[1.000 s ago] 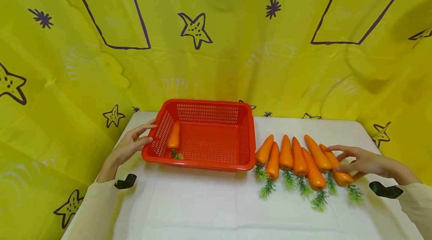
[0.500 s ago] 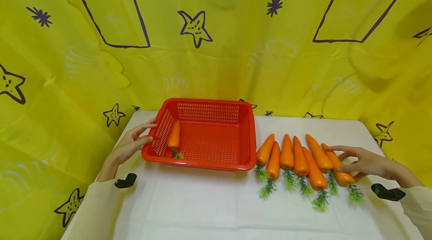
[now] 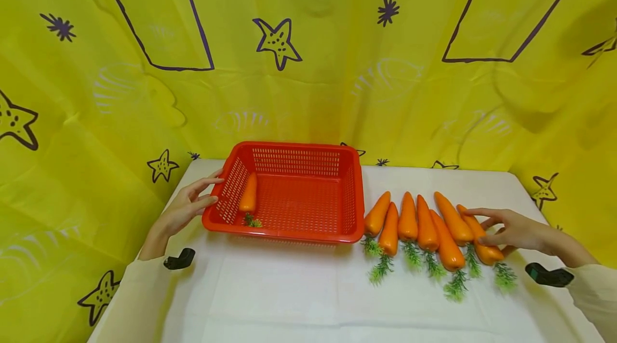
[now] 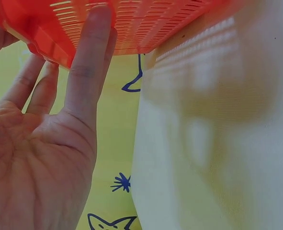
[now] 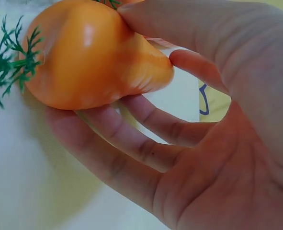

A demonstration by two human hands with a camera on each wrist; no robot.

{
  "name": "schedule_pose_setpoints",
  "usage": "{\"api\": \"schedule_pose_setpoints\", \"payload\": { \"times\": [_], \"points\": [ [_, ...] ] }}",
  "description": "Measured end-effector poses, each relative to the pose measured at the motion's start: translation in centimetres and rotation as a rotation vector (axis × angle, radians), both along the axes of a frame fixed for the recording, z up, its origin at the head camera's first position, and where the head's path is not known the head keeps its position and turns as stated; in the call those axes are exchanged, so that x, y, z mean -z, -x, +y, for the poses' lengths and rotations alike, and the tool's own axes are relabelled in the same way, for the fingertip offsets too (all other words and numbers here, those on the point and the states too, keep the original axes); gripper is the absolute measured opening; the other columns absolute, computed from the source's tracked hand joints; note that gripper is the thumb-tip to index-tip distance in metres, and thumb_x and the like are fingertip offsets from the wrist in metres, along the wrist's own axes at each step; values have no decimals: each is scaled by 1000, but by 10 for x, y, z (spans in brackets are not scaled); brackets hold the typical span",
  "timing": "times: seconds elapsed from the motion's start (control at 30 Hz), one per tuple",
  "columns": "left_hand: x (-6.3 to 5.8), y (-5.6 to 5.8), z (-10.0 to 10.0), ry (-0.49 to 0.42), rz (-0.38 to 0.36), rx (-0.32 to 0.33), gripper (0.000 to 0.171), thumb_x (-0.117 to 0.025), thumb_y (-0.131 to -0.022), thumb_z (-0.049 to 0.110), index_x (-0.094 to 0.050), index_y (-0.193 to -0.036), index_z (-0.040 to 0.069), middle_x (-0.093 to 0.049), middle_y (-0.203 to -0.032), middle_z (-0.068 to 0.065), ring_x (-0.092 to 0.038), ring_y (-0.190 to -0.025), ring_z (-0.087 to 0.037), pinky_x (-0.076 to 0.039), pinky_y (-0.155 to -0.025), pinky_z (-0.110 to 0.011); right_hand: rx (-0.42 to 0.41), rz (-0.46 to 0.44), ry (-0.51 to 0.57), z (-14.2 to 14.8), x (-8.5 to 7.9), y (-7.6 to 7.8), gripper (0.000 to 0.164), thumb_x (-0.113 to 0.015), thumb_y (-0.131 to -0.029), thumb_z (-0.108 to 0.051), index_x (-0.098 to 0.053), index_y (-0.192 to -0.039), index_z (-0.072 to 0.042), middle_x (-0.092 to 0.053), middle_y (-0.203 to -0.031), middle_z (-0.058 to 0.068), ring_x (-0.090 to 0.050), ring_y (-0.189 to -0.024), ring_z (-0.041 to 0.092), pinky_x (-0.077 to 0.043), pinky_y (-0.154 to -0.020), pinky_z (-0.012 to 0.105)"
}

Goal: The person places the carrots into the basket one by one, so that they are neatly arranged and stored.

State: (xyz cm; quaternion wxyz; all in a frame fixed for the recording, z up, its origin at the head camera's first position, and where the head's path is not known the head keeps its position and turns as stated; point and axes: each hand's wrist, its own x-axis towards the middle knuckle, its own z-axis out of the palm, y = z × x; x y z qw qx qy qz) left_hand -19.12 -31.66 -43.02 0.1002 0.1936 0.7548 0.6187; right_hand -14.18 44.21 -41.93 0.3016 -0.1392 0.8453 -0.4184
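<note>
A red plastic basket with slotted walls stands on the table, one orange toy carrot lying inside along its left wall. At the basket's left side is my left hand, its fairly straight fingers touching the wall and rim from outside. Several more carrots with green leafy tops lie in a row right of the basket. My right hand holds the rightmost carrot; thumb on one side and bent fingers along the other, in the right wrist view. That carrot still lies on the table.
A white cloth covers the table. Yellow curtains with drawn stars and outlines hang close behind it and at both sides. The carrot row's left end lies close to the basket's right wall.
Hardly anything differs. The view shifts slightly with the head; both hands, the basket and the carrots keep their places.
</note>
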Motion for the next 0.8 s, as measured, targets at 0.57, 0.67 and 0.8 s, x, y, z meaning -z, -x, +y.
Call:
{"api": "schedule_pose_setpoints", "payload": {
  "times": [0.57, 0.67, 0.8],
  "points": [
    [-2, -2, 1, 16, 8, -5, 45, -56, -105, 6, -45, -146, -6, -15, -171, -12, -22, -149, -46, -55, -93, -29, -3, 48, -62, 3, -27, 2, 70, -67, -100, -13, -34, -161, -16, -43, -128, 47, -69, -84, 23, -62, -67, 41],
    [-2, -2, 1, 14, 12, -6, 45, -56, -104, 6, -45, -146, -6, -16, -171, -11, -27, -149, -38, -55, -93, -28, 12, 65, -68, 5, -37, 4, 70, -68, -100, -14, -38, -160, -29, -39, -130, 49, -70, -86, 22, -62, -68, 40],
    [-2, -2, 1, 22, 10, -12, 45, -57, -104, 6, -45, -147, -6, -16, -171, -11, -34, -145, -27, -56, -92, -29, 19, 97, -67, 6, -52, 8, 71, -65, -102, -13, -34, -161, -33, -32, -136, 50, -70, -91, 19, -62, -71, 40]
  ]
}}
